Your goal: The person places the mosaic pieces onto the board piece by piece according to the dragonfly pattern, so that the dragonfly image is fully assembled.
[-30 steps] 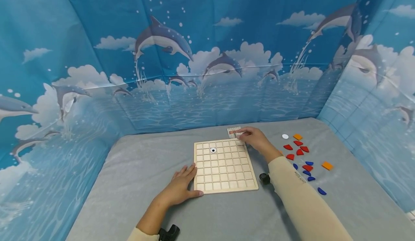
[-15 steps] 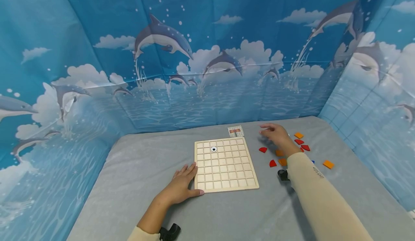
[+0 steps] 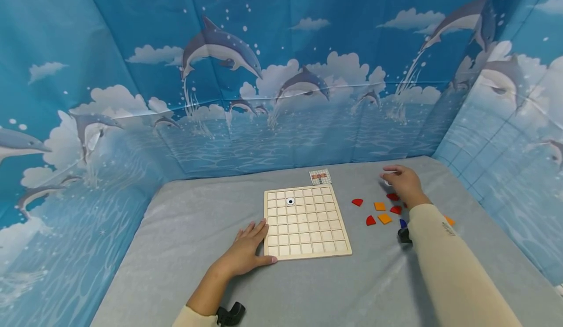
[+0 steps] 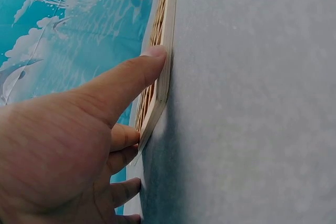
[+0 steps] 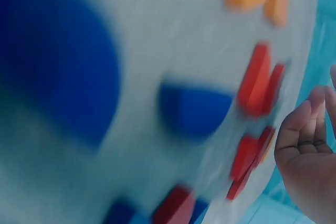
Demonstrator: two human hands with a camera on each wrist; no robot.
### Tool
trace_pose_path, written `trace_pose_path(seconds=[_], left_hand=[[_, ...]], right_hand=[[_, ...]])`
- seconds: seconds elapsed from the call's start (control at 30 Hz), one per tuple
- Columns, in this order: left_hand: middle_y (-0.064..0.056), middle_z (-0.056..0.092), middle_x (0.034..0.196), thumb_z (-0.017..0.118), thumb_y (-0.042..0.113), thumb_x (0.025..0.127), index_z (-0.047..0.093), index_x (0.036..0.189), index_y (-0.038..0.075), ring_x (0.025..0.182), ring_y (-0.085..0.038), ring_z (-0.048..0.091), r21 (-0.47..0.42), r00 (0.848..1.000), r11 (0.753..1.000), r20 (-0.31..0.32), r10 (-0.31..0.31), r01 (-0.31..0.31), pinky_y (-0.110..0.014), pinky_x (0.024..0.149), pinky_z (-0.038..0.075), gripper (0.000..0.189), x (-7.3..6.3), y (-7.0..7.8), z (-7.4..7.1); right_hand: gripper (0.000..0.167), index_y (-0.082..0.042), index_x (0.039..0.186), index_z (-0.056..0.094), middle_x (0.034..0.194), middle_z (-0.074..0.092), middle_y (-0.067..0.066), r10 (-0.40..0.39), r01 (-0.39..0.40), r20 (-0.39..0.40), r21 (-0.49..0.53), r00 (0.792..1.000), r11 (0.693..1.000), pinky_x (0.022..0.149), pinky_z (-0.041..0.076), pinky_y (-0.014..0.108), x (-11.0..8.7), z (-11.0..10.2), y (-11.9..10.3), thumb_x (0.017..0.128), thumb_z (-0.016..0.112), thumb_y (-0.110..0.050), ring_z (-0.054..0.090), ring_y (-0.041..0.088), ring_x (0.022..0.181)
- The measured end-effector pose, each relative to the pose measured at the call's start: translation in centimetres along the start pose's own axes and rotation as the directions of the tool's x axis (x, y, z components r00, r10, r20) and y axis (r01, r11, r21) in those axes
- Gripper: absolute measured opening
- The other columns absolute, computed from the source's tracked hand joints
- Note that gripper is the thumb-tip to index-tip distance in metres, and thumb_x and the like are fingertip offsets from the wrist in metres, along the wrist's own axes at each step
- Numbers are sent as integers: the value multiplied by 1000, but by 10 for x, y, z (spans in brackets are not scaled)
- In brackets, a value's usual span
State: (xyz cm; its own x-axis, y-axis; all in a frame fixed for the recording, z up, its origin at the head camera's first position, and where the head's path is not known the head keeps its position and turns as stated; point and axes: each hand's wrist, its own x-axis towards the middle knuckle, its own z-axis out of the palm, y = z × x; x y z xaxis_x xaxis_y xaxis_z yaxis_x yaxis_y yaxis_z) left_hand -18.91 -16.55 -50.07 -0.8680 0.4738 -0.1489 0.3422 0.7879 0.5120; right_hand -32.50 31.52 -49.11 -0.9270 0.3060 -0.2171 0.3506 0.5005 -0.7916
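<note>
My left hand (image 3: 244, 253) rests at the near left corner of a wooden grid board (image 3: 303, 224). Its fingers lie along the left side and the thumb touches the front edge, as the left wrist view shows with the thumb (image 4: 131, 77) fairly straight. One white disc with a black dot (image 3: 290, 201) sits in an upper square of the grid. Out to the right, my right hand (image 3: 405, 186) hovers over the loose pieces, beside a partly hidden white disc (image 3: 387, 183). Its fingers bend loosely, and nothing shows between them in the right wrist view.
A small pattern card (image 3: 320, 177) lies behind the board. Right of the board are red quarter-round pieces (image 3: 371, 220), orange squares (image 3: 384, 218) and blue half-round pieces (image 5: 194, 108), partly hidden by the right arm. A dolphin-print curtain (image 3: 281, 82) stands behind the grey-covered table (image 3: 176, 249).
My right hand has moved right, from the pattern card toward the white disc, uncovering the card and some red and orange pieces. The left hand has stayed at the board's corner.
</note>
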Motion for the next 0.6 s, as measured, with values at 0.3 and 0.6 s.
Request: trace_pose_path(seconds=[0.3, 0.6], left_hand=[[-9, 18, 170, 73, 53, 89, 27, 160, 6, 157, -41, 12, -5, 1000, 1000, 2, -1, 1, -68, 122, 12, 97, -1, 1, 0], [-8, 17, 170, 73, 54, 89, 27, 160, 7, 158, -40, 11, -13, 1000, 1000, 2, -15, 15, -67, 122, 11, 97, -1, 4, -1]], right_hand=[[51, -6, 143, 54, 146, 47, 28, 36, -35, 14, -97, 999, 995, 87, 51, 45, -2, -12, 14, 102, 58, -35, 49, 39, 117], [46, -5, 138, 54, 132, 56, 23, 71, -66, 49, -103, 996, 992, 72, 46, 34, -1, -9, 17, 101, 59, -32, 52, 33, 101]])
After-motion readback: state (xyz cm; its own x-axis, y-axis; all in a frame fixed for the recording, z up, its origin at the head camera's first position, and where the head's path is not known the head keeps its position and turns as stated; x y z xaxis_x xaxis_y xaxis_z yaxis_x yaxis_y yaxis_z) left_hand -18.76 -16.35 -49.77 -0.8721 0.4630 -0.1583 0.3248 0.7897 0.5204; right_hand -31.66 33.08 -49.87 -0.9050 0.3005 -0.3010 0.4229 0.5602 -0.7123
